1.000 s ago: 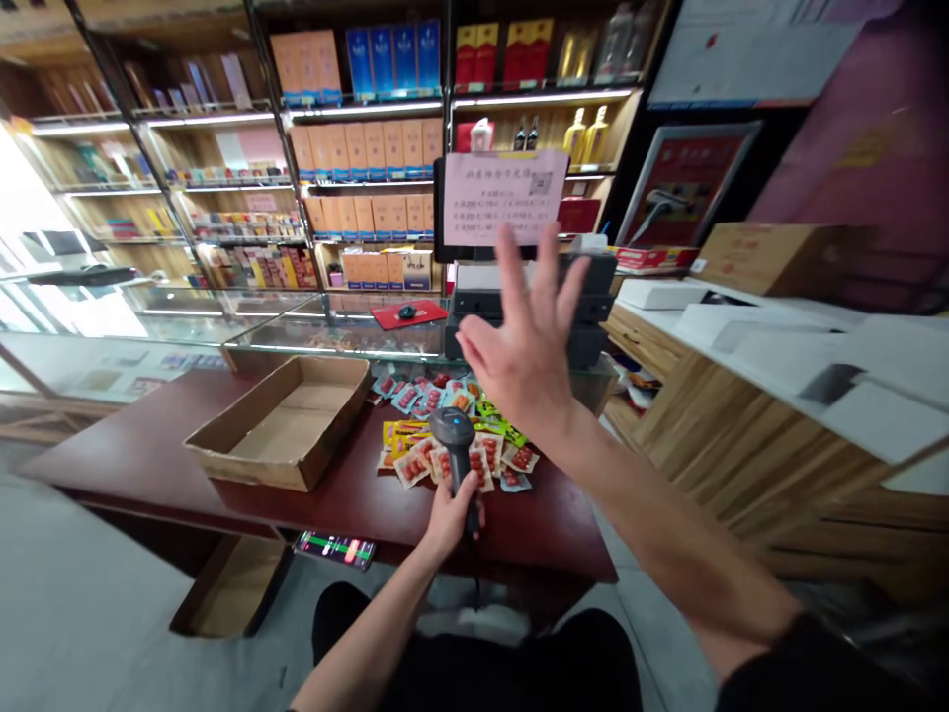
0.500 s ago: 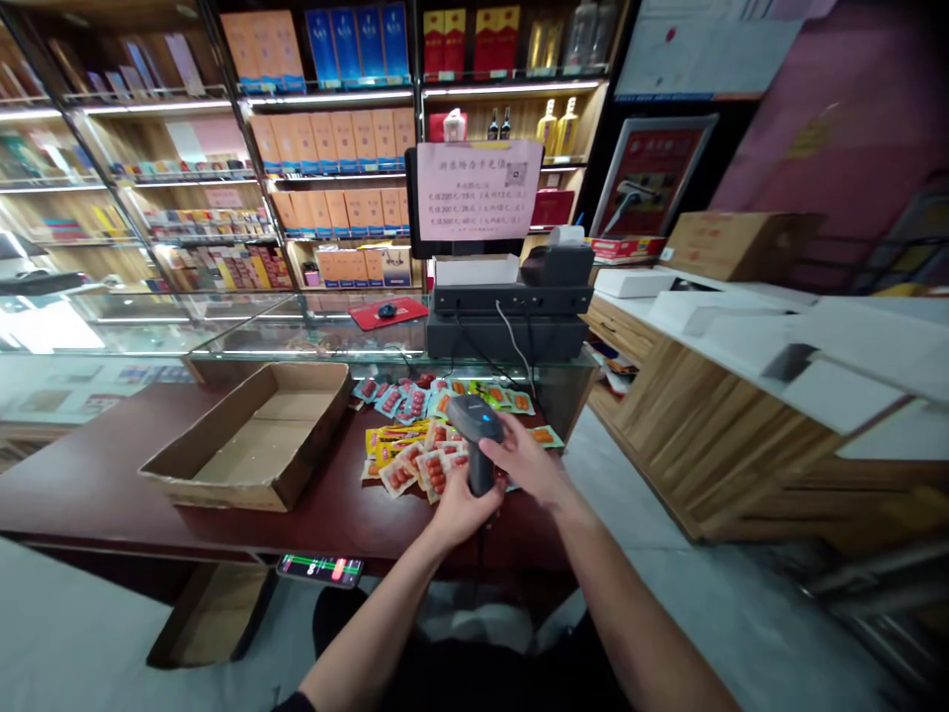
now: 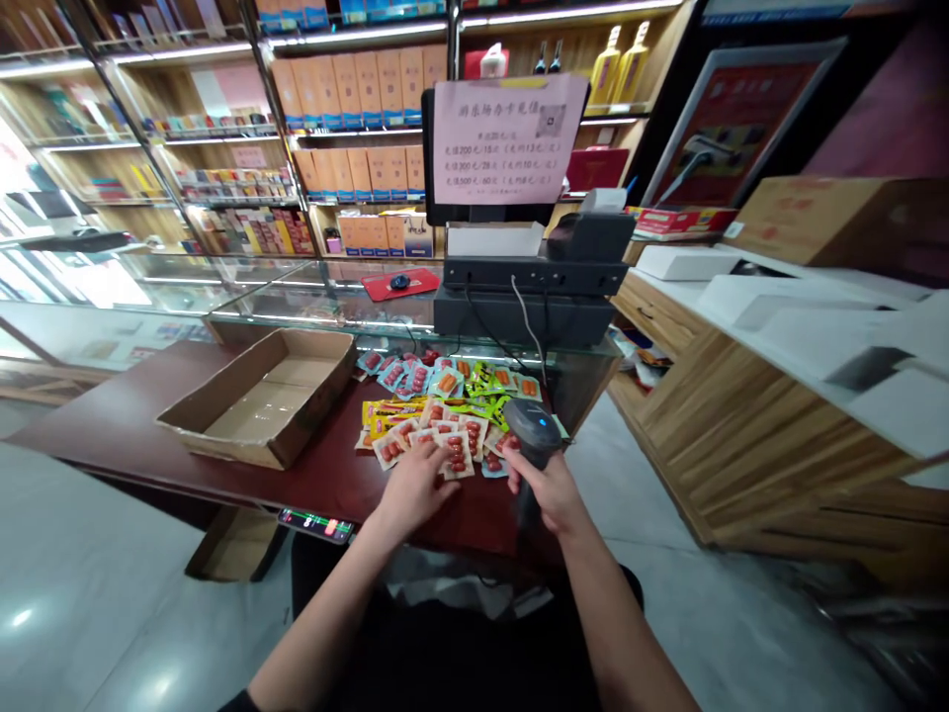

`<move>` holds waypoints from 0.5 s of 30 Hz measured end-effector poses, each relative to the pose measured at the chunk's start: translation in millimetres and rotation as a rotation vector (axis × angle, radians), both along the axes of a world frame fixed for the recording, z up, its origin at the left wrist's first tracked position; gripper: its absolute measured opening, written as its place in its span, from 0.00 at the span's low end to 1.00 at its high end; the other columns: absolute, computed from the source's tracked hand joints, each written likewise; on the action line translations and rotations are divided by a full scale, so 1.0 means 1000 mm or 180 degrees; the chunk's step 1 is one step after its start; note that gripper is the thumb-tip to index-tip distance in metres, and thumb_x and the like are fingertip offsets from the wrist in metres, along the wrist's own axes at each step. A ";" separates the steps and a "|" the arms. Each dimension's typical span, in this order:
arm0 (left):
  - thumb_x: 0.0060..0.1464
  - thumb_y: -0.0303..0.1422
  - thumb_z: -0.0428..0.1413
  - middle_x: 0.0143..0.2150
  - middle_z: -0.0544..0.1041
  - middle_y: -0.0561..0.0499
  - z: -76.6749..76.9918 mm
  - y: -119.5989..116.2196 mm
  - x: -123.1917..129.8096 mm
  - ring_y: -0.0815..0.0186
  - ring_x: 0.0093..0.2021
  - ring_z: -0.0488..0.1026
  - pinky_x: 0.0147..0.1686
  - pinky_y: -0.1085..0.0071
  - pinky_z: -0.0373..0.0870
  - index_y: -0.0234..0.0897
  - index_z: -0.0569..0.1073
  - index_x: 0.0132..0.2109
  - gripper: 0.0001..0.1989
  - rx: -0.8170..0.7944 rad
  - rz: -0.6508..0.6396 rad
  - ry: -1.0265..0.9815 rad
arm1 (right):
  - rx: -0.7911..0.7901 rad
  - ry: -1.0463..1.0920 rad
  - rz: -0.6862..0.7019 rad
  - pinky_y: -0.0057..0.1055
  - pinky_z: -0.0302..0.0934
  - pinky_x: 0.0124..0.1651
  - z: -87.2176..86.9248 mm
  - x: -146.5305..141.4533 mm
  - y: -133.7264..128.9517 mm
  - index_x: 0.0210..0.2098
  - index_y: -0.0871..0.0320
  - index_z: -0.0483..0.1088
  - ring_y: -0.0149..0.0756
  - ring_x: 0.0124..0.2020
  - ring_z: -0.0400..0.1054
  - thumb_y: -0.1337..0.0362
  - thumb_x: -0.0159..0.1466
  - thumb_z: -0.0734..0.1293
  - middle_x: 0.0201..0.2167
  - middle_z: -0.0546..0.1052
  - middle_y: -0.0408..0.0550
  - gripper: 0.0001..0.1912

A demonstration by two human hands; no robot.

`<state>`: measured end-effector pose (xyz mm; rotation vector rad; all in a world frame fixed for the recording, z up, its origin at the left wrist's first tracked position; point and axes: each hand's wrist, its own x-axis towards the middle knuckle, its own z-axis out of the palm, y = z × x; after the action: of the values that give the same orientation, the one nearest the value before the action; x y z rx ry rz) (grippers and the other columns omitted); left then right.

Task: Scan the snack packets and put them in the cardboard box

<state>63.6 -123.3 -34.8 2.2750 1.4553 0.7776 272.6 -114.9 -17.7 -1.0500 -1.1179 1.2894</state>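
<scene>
A dark barcode scanner [image 3: 532,425] with a lit blue spot on its head is upright in my right hand [image 3: 556,494], whose fingers wrap its handle at the right of the counter. Over the front of a pile of small snack packets, my left hand [image 3: 415,487] reaches with thumb and fingers apart; its fingertips are at the clear sausage packets [image 3: 455,455] and partly hidden. Behind these lie yellow stick packets [image 3: 386,413], bright green packets [image 3: 485,381] and blue-edged packets of red sausages [image 3: 416,379].
An open cardboard tray [image 3: 286,457] stands left of the packets on the dark red counter [image 3: 356,489]. A phone [image 3: 317,524] lies at the counter's front edge. Behind the glass case are a register [image 3: 526,314] with a paper sign [image 3: 504,138] and a mouse [image 3: 400,283] on a red pad.
My left hand has let go of the scanner and moved left onto the sausage packets. My right hand now grips the scanner's handle alone, farther right. The view has shifted downward.
</scene>
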 end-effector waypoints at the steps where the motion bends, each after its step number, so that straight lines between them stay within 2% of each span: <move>1: 0.51 0.36 0.62 0.53 0.71 0.43 -0.005 0.002 -0.008 0.51 0.57 0.66 0.56 0.53 0.63 0.42 0.70 0.55 0.24 0.0168 0.0224 0.0166 | -0.0036 -0.0100 0.0014 0.25 0.54 0.19 -0.004 0.001 0.000 0.32 0.58 0.68 0.27 0.15 0.58 0.52 0.55 0.73 0.15 0.67 0.36 0.17; 3: 0.49 0.35 0.64 0.59 0.66 0.42 -0.014 0.008 -0.018 0.49 0.62 0.60 0.59 0.50 0.60 0.42 0.67 0.59 0.30 0.0445 0.0484 0.0405 | -0.0099 -0.0372 0.0051 0.25 0.52 0.19 -0.012 0.002 0.000 0.30 0.59 0.68 0.26 0.14 0.56 0.51 0.57 0.72 0.13 0.65 0.36 0.18; 5: 0.46 0.36 0.66 0.63 0.63 0.42 -0.020 0.013 -0.021 0.48 0.64 0.56 0.60 0.49 0.59 0.43 0.63 0.62 0.36 0.0571 0.0551 0.0585 | -0.0115 -0.0628 0.0128 0.26 0.52 0.20 -0.017 0.001 -0.001 0.29 0.59 0.67 0.26 0.14 0.56 0.50 0.58 0.71 0.12 0.65 0.36 0.18; 9: 0.47 0.36 0.65 0.62 0.65 0.43 -0.024 0.015 -0.017 0.50 0.64 0.57 0.61 0.50 0.57 0.43 0.63 0.63 0.36 0.0559 0.0518 0.0849 | -0.0104 -0.0808 0.0192 0.27 0.54 0.22 -0.019 -0.003 -0.003 0.28 0.58 0.64 0.27 0.15 0.58 0.49 0.58 0.70 0.13 0.65 0.37 0.19; 11: 0.49 0.37 0.64 0.63 0.64 0.43 -0.020 0.015 -0.019 0.50 0.64 0.57 0.61 0.51 0.58 0.44 0.62 0.63 0.35 0.0583 0.0399 0.0872 | -0.0123 -0.0848 0.0170 0.27 0.54 0.22 -0.019 -0.003 -0.004 0.29 0.58 0.65 0.27 0.16 0.58 0.49 0.58 0.71 0.13 0.66 0.36 0.19; 13: 0.53 0.41 0.60 0.65 0.62 0.43 -0.008 0.021 -0.030 0.51 0.65 0.57 0.61 0.53 0.58 0.45 0.62 0.64 0.32 0.0695 0.0375 0.0842 | -0.0143 -0.0893 0.0164 0.27 0.54 0.22 -0.018 -0.002 -0.005 0.32 0.58 0.67 0.28 0.16 0.58 0.49 0.58 0.71 0.14 0.66 0.36 0.18; 14: 0.55 0.43 0.58 0.66 0.61 0.43 0.000 0.027 -0.041 0.51 0.65 0.57 0.61 0.54 0.57 0.45 0.63 0.64 0.31 0.0767 0.0498 0.0837 | -0.0160 -0.0920 0.0163 0.27 0.55 0.22 -0.018 -0.001 -0.005 0.33 0.59 0.67 0.28 0.16 0.58 0.49 0.58 0.70 0.14 0.66 0.36 0.18; 15: 0.58 0.43 0.54 0.66 0.61 0.43 0.008 0.035 -0.055 0.52 0.65 0.57 0.62 0.55 0.56 0.45 0.63 0.64 0.27 0.0844 0.0798 0.0861 | -0.0178 -0.0949 0.0157 0.27 0.55 0.23 -0.017 0.000 -0.005 0.34 0.59 0.68 0.28 0.17 0.59 0.49 0.58 0.70 0.14 0.66 0.37 0.18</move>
<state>9.0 -88.1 -26.6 2.5025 1.8885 0.7979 273.1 -120.4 -35.1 -1.2937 -1.3437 1.2348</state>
